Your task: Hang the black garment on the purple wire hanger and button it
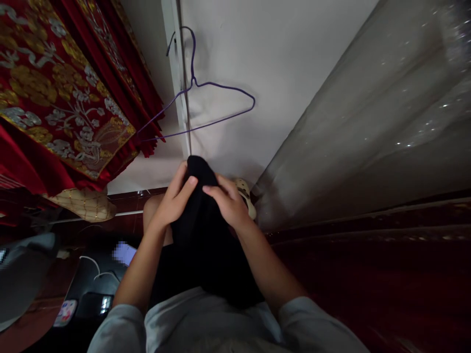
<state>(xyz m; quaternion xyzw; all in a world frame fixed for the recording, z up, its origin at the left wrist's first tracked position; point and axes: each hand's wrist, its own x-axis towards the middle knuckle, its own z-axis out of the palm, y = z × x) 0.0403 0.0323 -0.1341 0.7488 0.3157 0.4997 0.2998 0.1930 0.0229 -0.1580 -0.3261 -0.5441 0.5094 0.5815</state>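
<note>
Grip: left hand (174, 201), right hand (232, 205) grasping black cloth (202, 215) | purple hanger (194, 81) beside red drape (69, 88) | clog (242, 187) part-hidden

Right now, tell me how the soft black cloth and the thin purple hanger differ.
The soft black cloth is a solid, opaque mass; the thin purple hanger is an open outline. The cloth is held by the left hand and right hand; the hanger is touched by neither. Both look plain and unpatterned.

Wall (287, 49): soft light is falling
Grey sheet (360, 117): glints are showing, right
Black cloth (200, 211): dimness is swallowing detail
Phone screen (125, 253): is glowing, pixelated, left
</note>
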